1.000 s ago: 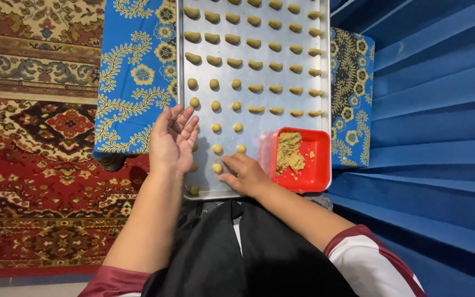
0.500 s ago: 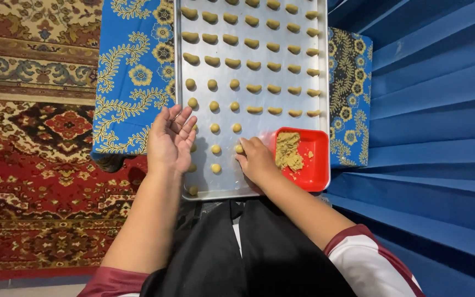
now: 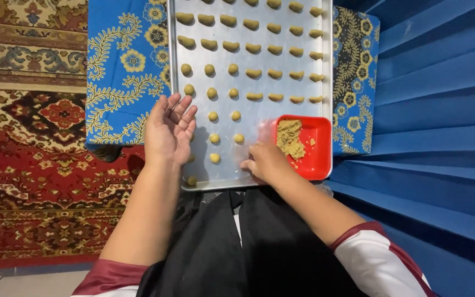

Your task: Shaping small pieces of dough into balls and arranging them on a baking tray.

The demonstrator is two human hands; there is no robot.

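On the metal baking tray (image 3: 259,165), rows of dough pieces (image 3: 233,93) lay. Over its near-left edge the left hand (image 3: 169,131) hovered, palm up, fingers spread. The right hand (image 3: 265,162), curled, rested beside the tray's red dough dish (image 3: 317,148); its grip could not be told.

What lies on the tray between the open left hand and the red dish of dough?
In the head view, small dough balls sit on the metal tray between the left hand and the red dish; the right hand rests nearer.
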